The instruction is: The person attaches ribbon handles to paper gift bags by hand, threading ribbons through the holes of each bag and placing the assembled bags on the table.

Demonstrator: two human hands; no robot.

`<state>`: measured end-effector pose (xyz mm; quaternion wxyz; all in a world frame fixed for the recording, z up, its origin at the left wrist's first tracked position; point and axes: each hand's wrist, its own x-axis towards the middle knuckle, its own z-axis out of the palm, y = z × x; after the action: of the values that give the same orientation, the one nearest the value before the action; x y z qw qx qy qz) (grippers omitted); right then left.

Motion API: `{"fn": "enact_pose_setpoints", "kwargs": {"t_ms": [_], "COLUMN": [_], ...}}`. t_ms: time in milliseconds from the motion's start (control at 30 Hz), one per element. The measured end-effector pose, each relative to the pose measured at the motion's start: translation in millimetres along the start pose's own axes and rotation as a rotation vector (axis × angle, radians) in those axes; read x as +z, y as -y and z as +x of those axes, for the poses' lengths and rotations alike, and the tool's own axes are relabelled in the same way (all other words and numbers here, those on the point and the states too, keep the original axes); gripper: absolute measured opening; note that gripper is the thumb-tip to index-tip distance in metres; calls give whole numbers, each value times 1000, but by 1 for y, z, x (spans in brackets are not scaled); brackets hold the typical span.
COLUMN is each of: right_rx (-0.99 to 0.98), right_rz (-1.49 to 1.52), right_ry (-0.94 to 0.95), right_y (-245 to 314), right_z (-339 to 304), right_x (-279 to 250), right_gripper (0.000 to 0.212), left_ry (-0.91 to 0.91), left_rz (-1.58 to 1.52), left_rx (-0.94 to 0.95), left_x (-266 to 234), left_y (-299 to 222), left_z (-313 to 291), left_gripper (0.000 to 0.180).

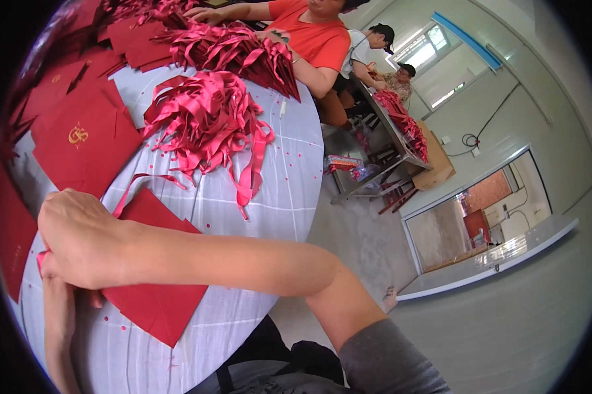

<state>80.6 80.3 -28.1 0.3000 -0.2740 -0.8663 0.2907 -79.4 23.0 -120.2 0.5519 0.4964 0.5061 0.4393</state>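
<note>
My right hand (pixel 79 240) is closed with its fingers curled, at the left of the table. A bit of bright red ribbon (pixel 42 262) shows at its fingertips. Below and against it is my left hand (pixel 61 289), its fingers mostly hidden behind the right. A dark red paper bag (pixel 158 308) lies flat under my right forearm, which covers its middle. Beyond the bag, a loose red ribbon (pixel 148 176) curves across the cloth. Farther off sits a large tangled heap of red ribbons (pixel 207 125).
Red paper bags with a gold emblem (pixel 79 138) are spread over the table's left. A row of ribboned bags (pixel 243 52) lies at the far side, where a person in an orange shirt (pixel 309 33) works. A second table (pixel 355 184) stands beyond, with two people.
</note>
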Motion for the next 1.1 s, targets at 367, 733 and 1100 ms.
{"fn": "enact_pose_setpoints", "kwargs": {"t_ms": [367, 733, 1100], "right_rx": [-107, -1, 165], "right_rz": [320, 615, 445], "right_ry": [-394, -624, -514], "right_y": [-16, 16, 16], "right_z": [8, -48, -94], "right_x": [29, -133, -122], "right_gripper": [6, 22, 13], "left_ry": [-151, 33, 239], "left_rz": [-155, 397, 747], "left_rx": [-51, 531, 660], "left_x": [27, 34, 23], "left_y": [-36, -120, -150], "left_z": [-10, -21, 23], "left_gripper": [34, 56, 35]}}
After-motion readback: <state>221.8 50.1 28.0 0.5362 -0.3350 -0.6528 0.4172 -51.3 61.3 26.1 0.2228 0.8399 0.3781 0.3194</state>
